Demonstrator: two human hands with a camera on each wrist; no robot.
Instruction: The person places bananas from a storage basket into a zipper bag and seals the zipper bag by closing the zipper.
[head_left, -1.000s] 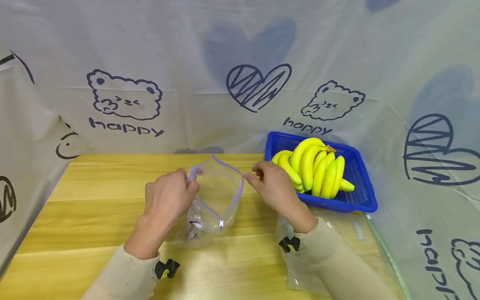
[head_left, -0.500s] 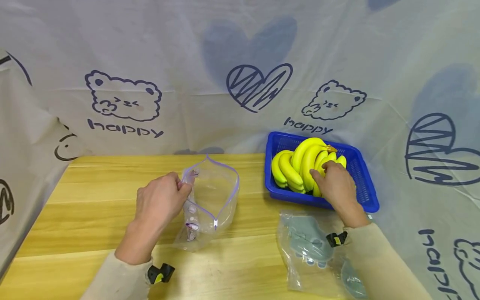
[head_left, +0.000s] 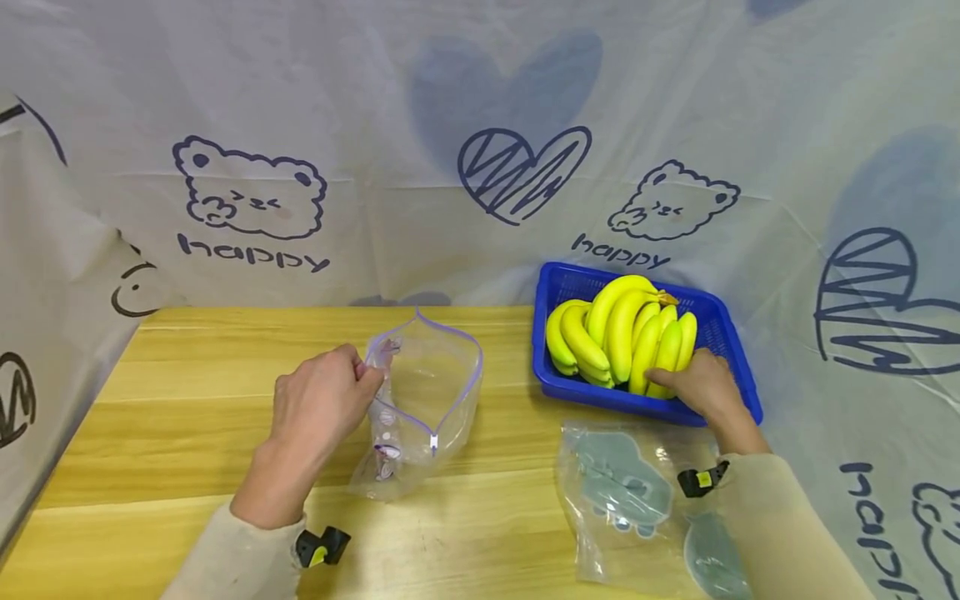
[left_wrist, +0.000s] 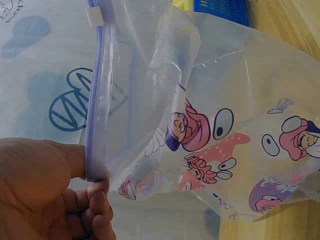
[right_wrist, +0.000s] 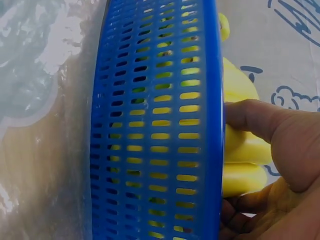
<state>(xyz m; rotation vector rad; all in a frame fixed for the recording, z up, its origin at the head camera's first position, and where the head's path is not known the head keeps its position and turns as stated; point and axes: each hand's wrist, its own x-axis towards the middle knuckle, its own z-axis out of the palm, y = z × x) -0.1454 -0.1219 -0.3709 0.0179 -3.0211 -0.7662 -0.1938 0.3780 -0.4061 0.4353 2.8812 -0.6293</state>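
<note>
At right of centre, right hand (head_left: pixel 701 385) grips the bananas (head_left: pixel 622 333) in the blue basket (head_left: pixel 731 392); left hand (head_left: pixel 318 404) pinches the bag (head_left: pixel 431 392) open. Next, I'd judge: lifting them across.

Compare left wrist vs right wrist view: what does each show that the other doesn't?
Left wrist only: the left hand pinching the purple zip edge of the clear cartoon-print bag, mouth held open. Right wrist only: the right hand with its fingers on the bananas, seen past the slotted wall. Both share the blue basket, a corner of it in the left wrist view, and the printed backdrop.
</note>
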